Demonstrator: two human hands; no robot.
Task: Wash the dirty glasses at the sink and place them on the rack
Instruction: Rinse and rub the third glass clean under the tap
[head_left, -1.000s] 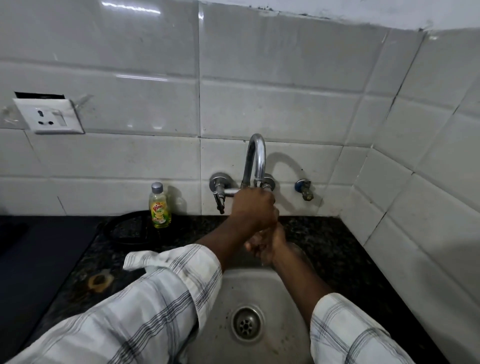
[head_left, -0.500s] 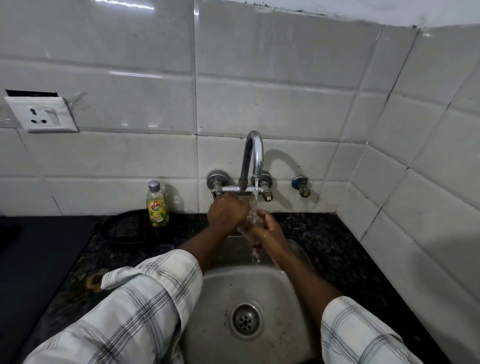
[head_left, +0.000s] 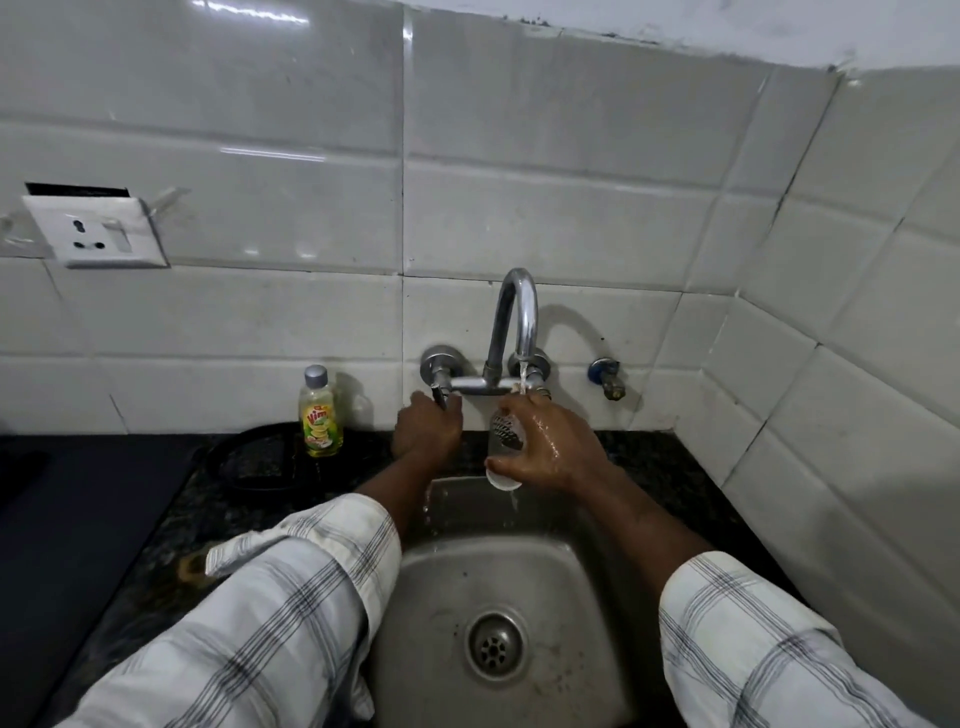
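Glass (head_left: 504, 451) was what we had in our right hand (head_left: 545, 447), a clear tumbler with a dark patterned band near its upper part, held tilted over the back edge of the steel sink (head_left: 582, 587); our right fingers (head_left: 511, 465) were wrapped round its side and clamped on it, wet and shining. Just above those fingers the water stream (head_left: 523, 375) fell from the spout of the chrome wall tap (head_left: 514, 317) and struck the top of the glass, and a thin run of water dripped from the base of the glass below our fingers into the basin.

Our left hand (head_left: 427, 434) reached to the tap's left lever handle (head_left: 440, 395); the fingers were curled together around it, the dark lever tip showing just above the knuckles. The two hands were near each other but apart, the tap's crossbar running above both.

Well to the left of our left fingers stood a yellow-green dish soap bottle (head_left: 319, 415) with a grey cap, upright on the dark speckled countertop (head_left: 691, 483) against the white wall tiles (head_left: 545, 218); beside its base lay a black ring-shaped object (head_left: 234, 457) we could not identify. Farther left and higher on the tiles sat a white wall socket (head_left: 96, 231). Below our hands, at the bottom of the basin, was the round drain (head_left: 496, 644); both our forearms wore checked white sleeves (head_left: 270, 613) rolled back above the wrists.
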